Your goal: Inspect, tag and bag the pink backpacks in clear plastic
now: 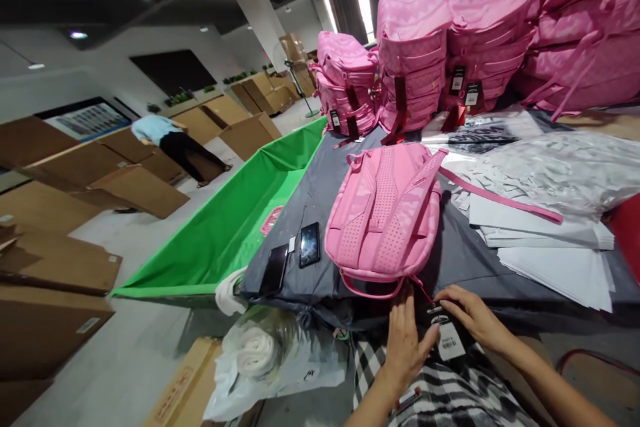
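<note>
A pink backpack (383, 210) lies on the dark-covered table with its shoulder straps up and its carry handle toward me. A black hang tag with a white barcode label (451, 341) hangs from a red cord at its near end. My right hand (473, 313) pinches the tag near its top edge. My left hand (406, 343) has its fingers stretched toward the backpack's near edge, the fingertips beside the cord. Its thumb stands apart and lies at the tag's left edge. One long pink strap (505, 199) extends right across the table.
Several pink backpacks (413, 57) stand along the back. White paper sheets (555, 267) and clear plastic bags (560, 167) lie at right. Two phones (309, 245) rest left of the backpack. A green fabric bin (235, 227) adjoins the table; cardboard boxes and a bending person (170, 140) are beyond.
</note>
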A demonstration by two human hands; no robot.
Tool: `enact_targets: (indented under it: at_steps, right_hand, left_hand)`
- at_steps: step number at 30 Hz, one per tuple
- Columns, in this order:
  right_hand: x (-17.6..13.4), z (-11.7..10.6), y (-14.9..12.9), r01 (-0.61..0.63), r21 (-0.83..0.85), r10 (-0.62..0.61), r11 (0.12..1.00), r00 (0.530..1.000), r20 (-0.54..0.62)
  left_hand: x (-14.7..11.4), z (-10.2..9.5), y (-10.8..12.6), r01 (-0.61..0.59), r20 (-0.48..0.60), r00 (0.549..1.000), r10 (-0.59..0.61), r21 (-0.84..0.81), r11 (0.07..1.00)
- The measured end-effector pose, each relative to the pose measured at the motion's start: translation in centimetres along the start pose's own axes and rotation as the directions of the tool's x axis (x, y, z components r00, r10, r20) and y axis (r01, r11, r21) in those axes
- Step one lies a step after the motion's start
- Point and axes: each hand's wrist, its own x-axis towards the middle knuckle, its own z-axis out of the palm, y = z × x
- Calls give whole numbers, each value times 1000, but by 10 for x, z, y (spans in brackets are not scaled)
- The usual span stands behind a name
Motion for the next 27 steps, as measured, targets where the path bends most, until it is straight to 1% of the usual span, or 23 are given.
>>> enact_targets:
  at_steps: [2, 4, 5, 8, 10, 11, 12, 13, 14, 15, 16, 17, 18, 19, 20, 21, 22, 23, 24, 25, 26, 27]
  right_hand:
    - [4, -8, -6, 5, 5, -4, 1000, 1000, -17]
    - [7, -16, -12, -3, 12, 4, 1000, 998, -58]
    - [9, -18, -15, -2, 27, 4, 1000, 998, -63]
    - [13, -18, -25, -1, 110, 3, 994, 1000, -15]
    - [16, -14, -31, -16, 163, 18, 986, 1000, -13]
    - [18, -13, -35, -21, 176, 28, 984, 999, -35]
    - [19, -12, -37, -23, 177, 34, 984, 998, -61]
    - [21, -11, -39, -25, 174, 40, 984, 995, -86]
    - [23, -11, -40, -33, 173, 51, 984, 993, -103]
    - [23, -10, -39, -49, 178, 69, 983, 991, -111]
    - [23, -8, -37, -66, 186, 90, 980, 989, -121]
    - [22, -6, -33, -83, 191, 110, 978, 985, -131]
    - [18, -2, -27, -92, 183, 120, 979, 982, -145]
    - [13, 2, -21, -85, 156, 111, 984, 981, -162]
    - [5, 6, -14, -63, 108, 82, 992, 981, -177]
    - [-3, 8, -7, -34, 50, 43, 998, 982, -183]
    - [-13, 8, -2, -7, -8, 5, 1000, 983, -181]
    - [-23, 5, 3, 13, -62, -24, 998, 983, -183]
    - [-32, -3, 7, 20, -109, -42, 994, 979, -200]
    - [-39, -16, 11, 8, -153, -45, 988, 971, -235]
    - [-45, -32, 15, -21, -194, -36, 981, 958, -286]
    - [-49, -52, 20, -66, -232, -20, 970, 937, -349]
  left_hand:
    - [2, 12, 3, 31, 99, 995, -29, -18, 999]
    - [5, 15, 1, 40, 178, 984, -29, -56, 998]
    - [7, 13, 0, 49, 193, 981, -34, -72, 996]
    - [16, -4, 2, 98, 163, 984, -74, -147, 984]
    - [27, -20, 10, 194, 130, 978, -163, -283, 939]
    - [32, -29, 15, 264, 141, 964, -227, -381, 886]
    - [38, -37, 21, 346, 186, 938, -292, -488, 802]
    - [42, -44, 25, 427, 257, 904, -342, -589, 686]
    - [44, -47, 28, 497, 339, 866, -367, -669, 552]
    - [44, -46, 28, 542, 413, 836, -363, -725, 425]
    - [41, -42, 26, 563, 461, 820, -340, -757, 332]
    - [36, -34, 21, 571, 481, 814, -326, -767, 293]
    - [28, -24, 14, 579, 482, 809, -337, -751, 316]
    - [18, -13, 6, 594, 478, 801, -360, -705, 387]
    - [7, -2, -3, 606, 466, 795, -388, -630, 486]
    - [-3, 6, -11, 601, 440, 798, -411, -539, 590]
    - [-12, 11, -17, 567, 394, 819, -416, -449, 690]
    - [-19, 12, -21, 501, 333, 858, -391, -374, 780]
    - [-23, 10, -22, 408, 262, 906, -334, -319, 856]
    - [-23, 4, -21, 304, 184, 948, -260, -277, 911]
    - [-20, -4, -19, 206, 106, 977, -185, -244, 948]
    - [-14, -13, -15, 119, 35, 993, -114, -223, 967]
